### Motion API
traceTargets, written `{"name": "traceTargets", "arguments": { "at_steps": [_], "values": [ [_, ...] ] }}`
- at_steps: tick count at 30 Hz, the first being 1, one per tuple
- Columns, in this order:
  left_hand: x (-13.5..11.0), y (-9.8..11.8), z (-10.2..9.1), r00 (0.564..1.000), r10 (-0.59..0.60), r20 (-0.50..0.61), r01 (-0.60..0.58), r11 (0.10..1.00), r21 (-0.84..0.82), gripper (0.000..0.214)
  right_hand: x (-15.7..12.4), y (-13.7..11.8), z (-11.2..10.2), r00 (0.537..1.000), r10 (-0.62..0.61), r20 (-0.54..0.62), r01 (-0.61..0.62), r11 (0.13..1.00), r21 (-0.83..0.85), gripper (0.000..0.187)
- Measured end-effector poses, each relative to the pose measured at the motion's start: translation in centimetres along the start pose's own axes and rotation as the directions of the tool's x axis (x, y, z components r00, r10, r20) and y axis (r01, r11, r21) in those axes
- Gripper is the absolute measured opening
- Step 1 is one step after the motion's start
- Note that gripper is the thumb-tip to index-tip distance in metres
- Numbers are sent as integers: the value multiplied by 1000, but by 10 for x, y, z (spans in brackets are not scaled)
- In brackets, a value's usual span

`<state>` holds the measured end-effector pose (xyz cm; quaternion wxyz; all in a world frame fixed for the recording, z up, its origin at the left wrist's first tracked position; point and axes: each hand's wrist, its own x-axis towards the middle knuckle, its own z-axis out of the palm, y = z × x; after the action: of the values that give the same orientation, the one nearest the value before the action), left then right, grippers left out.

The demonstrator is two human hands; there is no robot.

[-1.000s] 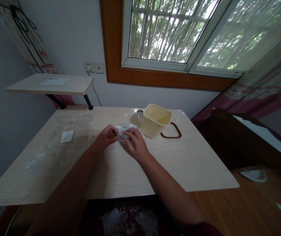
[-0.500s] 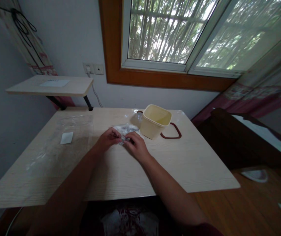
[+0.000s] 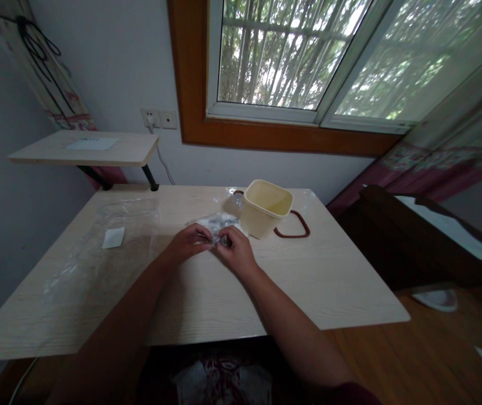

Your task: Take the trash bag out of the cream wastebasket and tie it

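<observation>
Near the middle of the table, a small crinkled clear plastic bag (image 3: 219,220) lies partly behind my hands, with greyish contents too small to make out. My left hand (image 3: 187,244) is closed in a pinch at the bag's near edge. My right hand (image 3: 238,250) also pinches there, with a small dark, shiny piece between its thumb and fingers; its kind does not show. Both sets of fingertips nearly meet. Just beyond my right hand stands a cream plastic bin (image 3: 261,216), upright, its inside partly visible. A reddish-brown handle-shaped loop (image 3: 293,236) lies to its right.
A large flat clear plastic bag (image 3: 135,270) with a white label (image 3: 113,238) covers the table's left side. At the back left, a raised shelf (image 3: 84,149) stands on black legs. Behind the bin are a brown curved piece (image 3: 238,193) and shiny plastic.
My fingers have shifted slightly at the bag's near edge, and the left fingers look straighter. More of the small dark piece shows in my right hand. The bin and loop stay put.
</observation>
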<state>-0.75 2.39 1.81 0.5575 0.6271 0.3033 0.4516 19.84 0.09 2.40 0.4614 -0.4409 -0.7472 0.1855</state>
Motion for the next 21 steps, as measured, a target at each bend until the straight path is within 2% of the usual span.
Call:
{"name": "traceTargets", "arguments": {
  "at_steps": [4, 10, 16, 21],
  "values": [
    [1, -5, 0, 1000, 25, 17, -25, 999, 20, 29, -1, 1, 2, 1000, 11, -24, -12, 999, -37, 8],
    [0, -5, 2, 999, -3, 39, 1, 999, 38, 30, -3, 0, 5, 999, 23, -34, -27, 995, -101, 9],
    [2, -3, 8, 999, -12, -30, 13, 999, 41, 30, -4, -2, 5, 999, -48, -11, 46, 991, -124, 9],
    [4, -8, 11, 996, 74, -53, -69, 994, 84, 29, -4, -3, 1, 999, -35, -13, 34, 997, -74, 6]
  ]
}}
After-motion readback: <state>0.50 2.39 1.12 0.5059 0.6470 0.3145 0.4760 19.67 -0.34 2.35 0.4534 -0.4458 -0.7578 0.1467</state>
